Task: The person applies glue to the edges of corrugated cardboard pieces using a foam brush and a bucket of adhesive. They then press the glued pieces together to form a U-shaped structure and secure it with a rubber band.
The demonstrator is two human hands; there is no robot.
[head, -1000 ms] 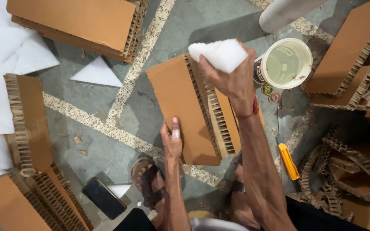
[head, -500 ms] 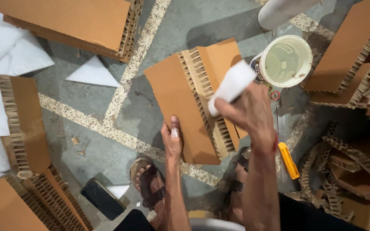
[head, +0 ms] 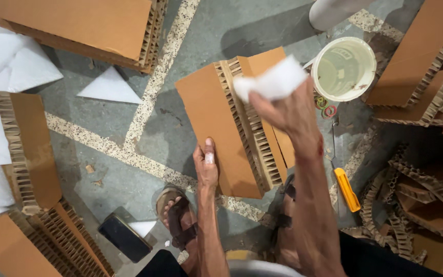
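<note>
A brown honeycomb cardboard piece [head: 216, 128] lies on the floor in front of me, with a second piece [head: 267, 66] against its right side and the honeycomb edge showing between them. My left hand [head: 206, 166] presses flat on the near edge of the left piece. My right hand [head: 288, 110] is raised over the honeycomb edge and grips a white sponge-like block [head: 272, 81]. A white tub [head: 343, 67] of pale liquid stands just right of the pieces.
Stacks of honeycomb cardboard [head: 83, 25] lie at the top left, left [head: 26, 149] and right [head: 426, 56]. White sheets [head: 6, 66] cover the left floor. A yellow-handled knife [head: 345, 189] lies at the right, a dark phone [head: 124, 237] near my sandalled foot [head: 178, 215].
My right hand with the white block has moved from beside the tub down over the honeycomb edge, then shifted slightly. My left hand has stayed on the cardboard.
</note>
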